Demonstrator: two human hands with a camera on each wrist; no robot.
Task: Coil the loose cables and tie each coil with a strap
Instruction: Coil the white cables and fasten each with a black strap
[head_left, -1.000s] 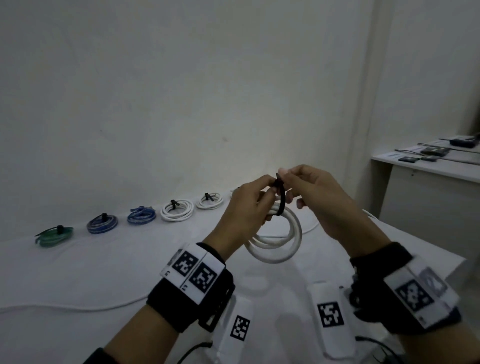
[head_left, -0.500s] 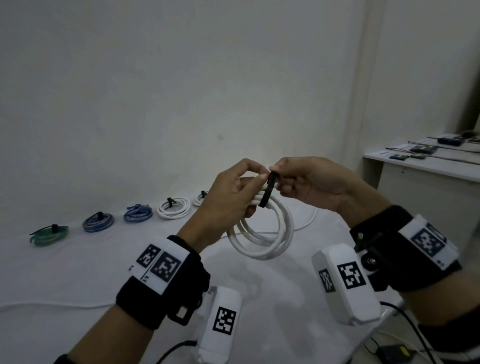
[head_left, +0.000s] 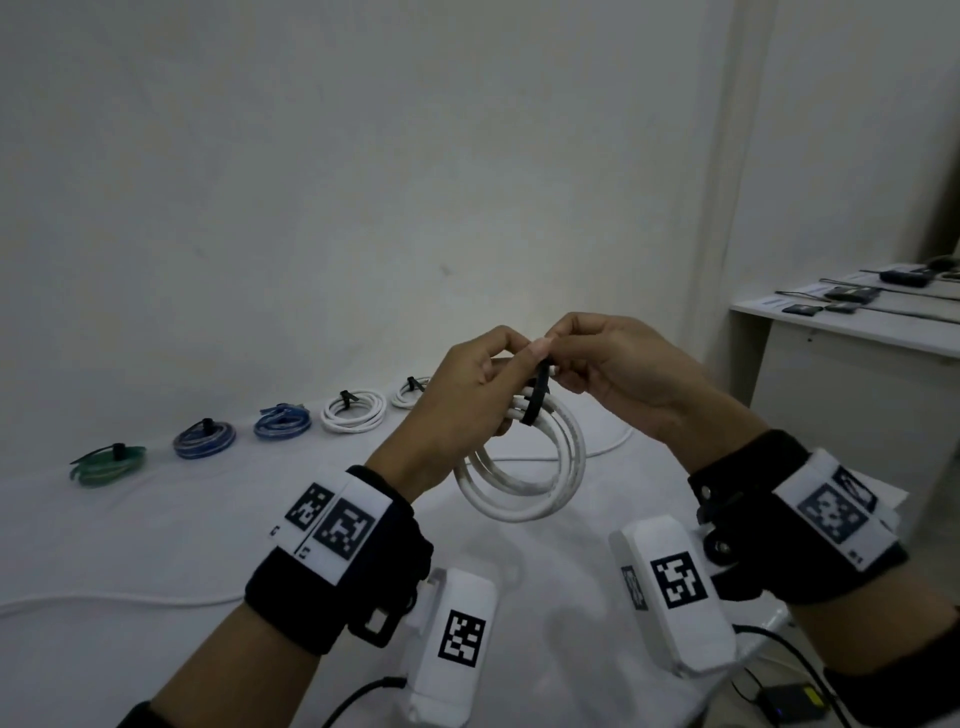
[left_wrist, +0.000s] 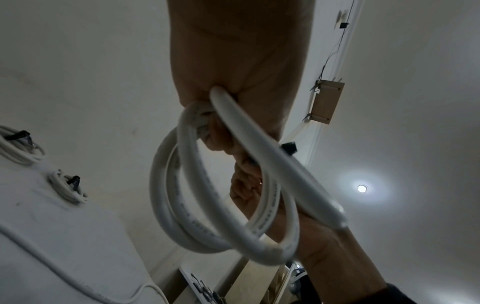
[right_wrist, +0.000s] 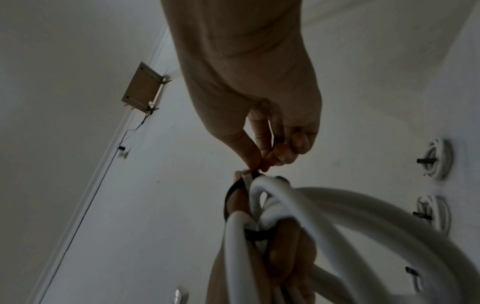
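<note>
I hold a white cable coil (head_left: 524, 486) up in the air above the table. My left hand (head_left: 467, 400) grips the coil's top, fingers curled round the bunched loops (left_wrist: 197, 127). A black strap (head_left: 537, 397) circles those loops. My right hand (head_left: 613, 374) pinches the strap's upper end between thumb and forefinger (right_wrist: 255, 162). In the right wrist view the strap (right_wrist: 231, 195) bends round the white loops (right_wrist: 262, 197). The strap's fastening is hidden between the fingers.
Several tied coils lie in a row at the back of the white table (head_left: 156, 530): green (head_left: 106, 465), two blue (head_left: 204, 440), two white (head_left: 354, 410). A loose white cable (head_left: 104, 603) runs along the table. A desk (head_left: 852, 332) with small devices stands at the right.
Both hands have stayed together at the coil's top; the strap now sits closer round the loops. The head view has shifted slightly, and the coil hangs a little lower.
</note>
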